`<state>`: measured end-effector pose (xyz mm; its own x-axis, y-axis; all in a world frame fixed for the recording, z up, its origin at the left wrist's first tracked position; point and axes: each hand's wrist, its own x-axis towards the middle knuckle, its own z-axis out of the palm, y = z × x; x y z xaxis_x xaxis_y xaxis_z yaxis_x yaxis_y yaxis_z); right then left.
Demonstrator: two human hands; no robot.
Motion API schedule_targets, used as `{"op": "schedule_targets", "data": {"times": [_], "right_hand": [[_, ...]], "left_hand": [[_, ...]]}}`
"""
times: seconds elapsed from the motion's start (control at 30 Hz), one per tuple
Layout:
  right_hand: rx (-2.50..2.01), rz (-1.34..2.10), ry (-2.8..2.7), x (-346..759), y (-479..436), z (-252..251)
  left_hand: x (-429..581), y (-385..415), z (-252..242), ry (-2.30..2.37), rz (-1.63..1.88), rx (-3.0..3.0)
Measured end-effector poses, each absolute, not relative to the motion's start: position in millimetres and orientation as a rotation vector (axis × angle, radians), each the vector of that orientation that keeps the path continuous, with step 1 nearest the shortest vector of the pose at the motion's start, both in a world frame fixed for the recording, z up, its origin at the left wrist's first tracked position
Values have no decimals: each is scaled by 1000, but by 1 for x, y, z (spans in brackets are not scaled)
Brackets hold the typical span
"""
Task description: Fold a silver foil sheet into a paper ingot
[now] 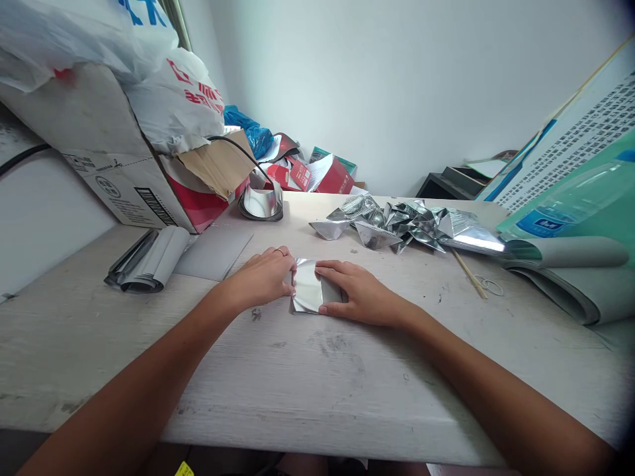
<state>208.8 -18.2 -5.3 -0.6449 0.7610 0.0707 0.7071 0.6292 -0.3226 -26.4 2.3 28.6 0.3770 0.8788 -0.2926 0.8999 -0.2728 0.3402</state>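
Observation:
A small sheet of silver foil paper (307,287), its upper layer curved over, lies on the table in front of me. At its left edge my left hand (268,274) is closed, thumb and fingers pinching the paper. My right hand (360,291) grips the opposite side, fingers along the top and thumb near the bottom, where a grey underside shows. Beyond my right hand is a heap of folded silver foil shapes (397,221). A flat grey sheet (213,251) and a bent stack of grey-backed sheets (149,261) lie left of my left hand.
A curled silver band (261,201) stands near the back edge. Cardboard boxes (119,178) with plastic bags (173,99) on top fill the left. To the right are a wooden stick (469,272), a rubber band (490,285), folded grey sheets (570,271) and a plastic bottle (570,205).

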Motion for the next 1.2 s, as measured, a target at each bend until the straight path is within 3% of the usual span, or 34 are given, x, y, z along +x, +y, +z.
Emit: {"op": "schedule_targets", "data": {"times": [1.2], "right_hand": [[-1234, 414, -2674, 208, -20, 0]], "left_hand": [[-29, 5, 27, 1512, -213, 2192]]}}
